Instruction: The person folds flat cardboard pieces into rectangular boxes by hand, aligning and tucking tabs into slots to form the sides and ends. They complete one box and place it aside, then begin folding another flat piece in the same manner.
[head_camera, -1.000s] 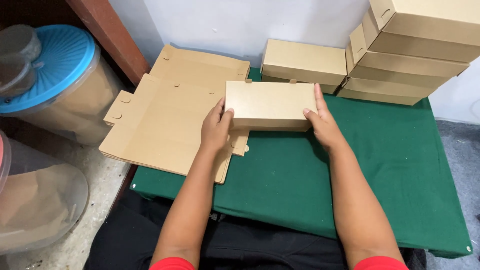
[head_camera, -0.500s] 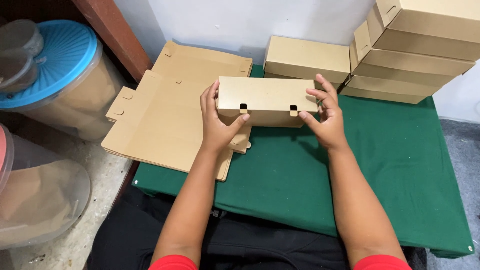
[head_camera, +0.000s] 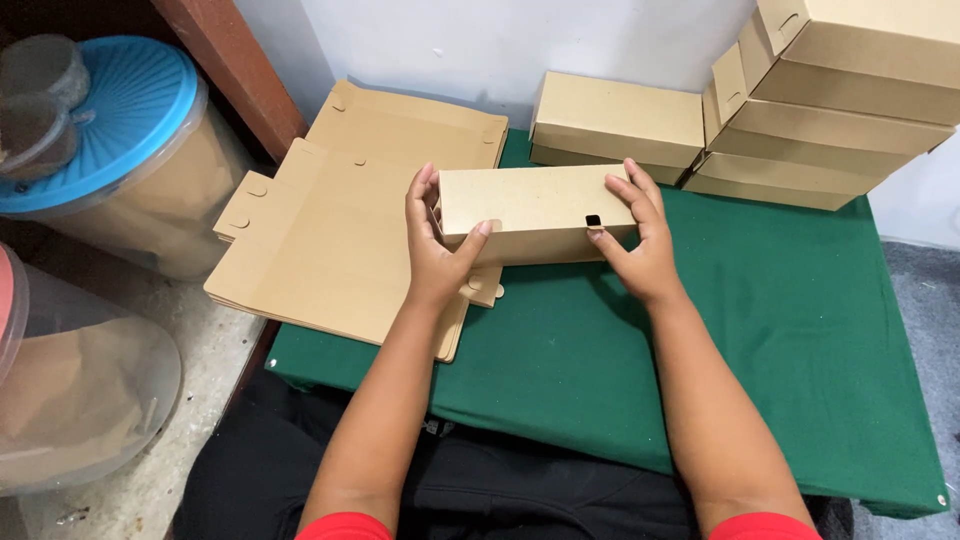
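A folded cardboard box is held just above the green-covered desk, gripped at its two ends. The left hand is wrapped around the left end, thumb on the front face; the right hand is pressed on the right end, thumb beside a small slot. Left of the box, a stack of flat cardboard blanks is laid, overhanging the desk edge. Beyond, finished boxes are piled against the wall. At far left a blue-lidded tub is seen, its contents unclear.
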